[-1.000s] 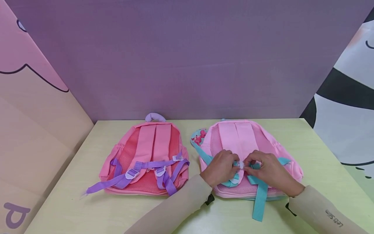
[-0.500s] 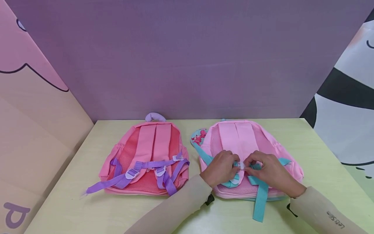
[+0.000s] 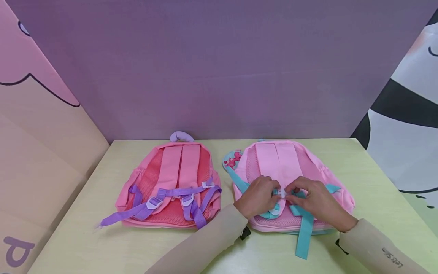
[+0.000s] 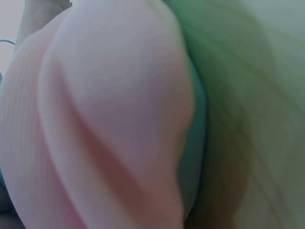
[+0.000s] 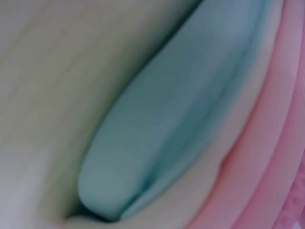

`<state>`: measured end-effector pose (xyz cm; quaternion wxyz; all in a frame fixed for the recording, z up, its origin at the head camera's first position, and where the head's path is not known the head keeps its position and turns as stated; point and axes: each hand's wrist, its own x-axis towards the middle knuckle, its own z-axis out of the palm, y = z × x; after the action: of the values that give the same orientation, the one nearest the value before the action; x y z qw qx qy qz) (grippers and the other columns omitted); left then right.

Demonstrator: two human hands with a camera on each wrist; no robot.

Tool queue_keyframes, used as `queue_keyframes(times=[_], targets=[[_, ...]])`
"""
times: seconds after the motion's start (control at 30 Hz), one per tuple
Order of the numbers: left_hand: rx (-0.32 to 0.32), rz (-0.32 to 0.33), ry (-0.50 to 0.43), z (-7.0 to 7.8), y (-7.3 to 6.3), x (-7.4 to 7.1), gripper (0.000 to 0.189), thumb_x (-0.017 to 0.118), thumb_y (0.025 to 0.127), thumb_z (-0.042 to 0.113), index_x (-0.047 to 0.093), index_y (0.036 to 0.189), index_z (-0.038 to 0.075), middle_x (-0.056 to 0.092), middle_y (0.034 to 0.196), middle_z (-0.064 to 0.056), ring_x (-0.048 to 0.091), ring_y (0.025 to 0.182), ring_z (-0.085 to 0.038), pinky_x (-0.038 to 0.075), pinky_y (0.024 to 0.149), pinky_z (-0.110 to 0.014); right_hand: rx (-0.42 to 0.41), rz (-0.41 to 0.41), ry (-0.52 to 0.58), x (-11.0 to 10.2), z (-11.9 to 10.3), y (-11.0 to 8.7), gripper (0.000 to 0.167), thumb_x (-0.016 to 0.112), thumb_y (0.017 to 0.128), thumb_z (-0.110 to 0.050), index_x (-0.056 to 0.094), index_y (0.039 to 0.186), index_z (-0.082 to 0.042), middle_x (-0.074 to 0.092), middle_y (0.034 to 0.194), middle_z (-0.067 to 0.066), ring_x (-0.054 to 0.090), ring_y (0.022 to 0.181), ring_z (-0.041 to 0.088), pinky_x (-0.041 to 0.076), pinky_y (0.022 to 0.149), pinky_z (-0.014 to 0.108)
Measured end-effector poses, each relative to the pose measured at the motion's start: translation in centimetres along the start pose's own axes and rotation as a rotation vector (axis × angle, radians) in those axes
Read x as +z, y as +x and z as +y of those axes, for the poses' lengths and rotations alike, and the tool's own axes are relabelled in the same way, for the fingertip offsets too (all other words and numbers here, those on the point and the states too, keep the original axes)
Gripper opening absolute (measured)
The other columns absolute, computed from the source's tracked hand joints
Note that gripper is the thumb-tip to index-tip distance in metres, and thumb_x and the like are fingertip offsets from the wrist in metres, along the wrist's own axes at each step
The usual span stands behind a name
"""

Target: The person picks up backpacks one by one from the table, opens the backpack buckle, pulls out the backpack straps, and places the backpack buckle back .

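A light pink backpack [image 3: 278,158] lies on the table with its shoulder straps facing up. Over its lower middle, my left hand [image 3: 259,196] and right hand [image 3: 314,198] meet at a small white buckle [image 3: 282,193] on the teal webbing. Thumb and fingers of the left pinch its left side, while the right hand's fingertips pinch its right side. The fingers partly cover the buckle. A loose teal strap [image 3: 304,238] hangs down below my right hand toward the table's front. Both wrist views show only blurred close-ups of the backpack's pink fabric [image 4: 119,71] and teal edge [image 5: 143,133].
To the left lies a coral-pink backpack [image 3: 171,163] with purple webbing fastened across it. A round teal tag with a red dinosaur [image 3: 233,160] sticks out beside the light pink one. Behind the pale table [image 3: 102,251] stands a purple panel [image 3: 219,68], with printed panels at both sides.
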<state>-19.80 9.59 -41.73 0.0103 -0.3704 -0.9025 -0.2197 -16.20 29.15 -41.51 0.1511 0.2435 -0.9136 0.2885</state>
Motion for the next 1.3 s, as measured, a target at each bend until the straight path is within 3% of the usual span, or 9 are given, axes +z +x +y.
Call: queue_keyframes(times=[0.53, 0.93, 1.07, 1.3], targets=[[0.011, 0.012, 0.01, 0.0, 0.0, 0.0, 0.025, 0.072, 0.085, 0.023, 0.07, 0.107, 0.012, 0.062, 0.087, 0.007, 0.051, 0.078, -0.002, 0.038, 0.07, -0.012, 0.064, -0.006, 0.012, 0.2, -0.1, -0.3, 0.027, 0.084, 0.07, -0.009, 0.068, 0.086, -0.024, 0.06, 0.081, -0.019, 0.059, 0.075, 0.006, 0.05, 0.067, 0.026], [0.004, 0.01, -0.023, -0.2, 0.0, 0.1, 0.023, 0.071, 0.086, 0.022, 0.07, 0.107, 0.012, 0.06, 0.087, 0.008, 0.049, 0.076, -0.002, 0.037, 0.07, -0.013, 0.039, -0.015, 0.029, -0.3, 0.1, -0.3, 0.029, 0.083, 0.07, -0.005, 0.068, 0.087, -0.022, 0.061, 0.083, -0.017, 0.06, 0.077, 0.004, 0.05, 0.07, 0.025], [-0.012, 0.006, -0.03, -0.1, -0.1, 0.0, 0.024, 0.07, 0.086, 0.023, 0.07, 0.107, 0.012, 0.06, 0.087, 0.008, 0.048, 0.076, -0.002, 0.037, 0.069, -0.013, 0.029, 0.0, 0.015, -0.7, 0.3, -0.6, 0.03, 0.084, 0.068, -0.005, 0.068, 0.087, -0.022, 0.061, 0.082, -0.017, 0.06, 0.076, 0.003, 0.049, 0.07, 0.022], [-0.048, 0.01, -0.058, 0.0, -0.2, -0.4, 0.025, 0.071, 0.086, 0.024, 0.069, 0.108, 0.013, 0.058, 0.086, 0.009, 0.047, 0.075, -0.002, 0.037, 0.067, -0.013, 0.094, -0.042, -0.023, -1.0, 0.3, -0.6, 0.026, 0.085, 0.069, -0.009, 0.069, 0.087, -0.022, 0.061, 0.083, -0.017, 0.059, 0.076, 0.003, 0.051, 0.07, 0.026]])
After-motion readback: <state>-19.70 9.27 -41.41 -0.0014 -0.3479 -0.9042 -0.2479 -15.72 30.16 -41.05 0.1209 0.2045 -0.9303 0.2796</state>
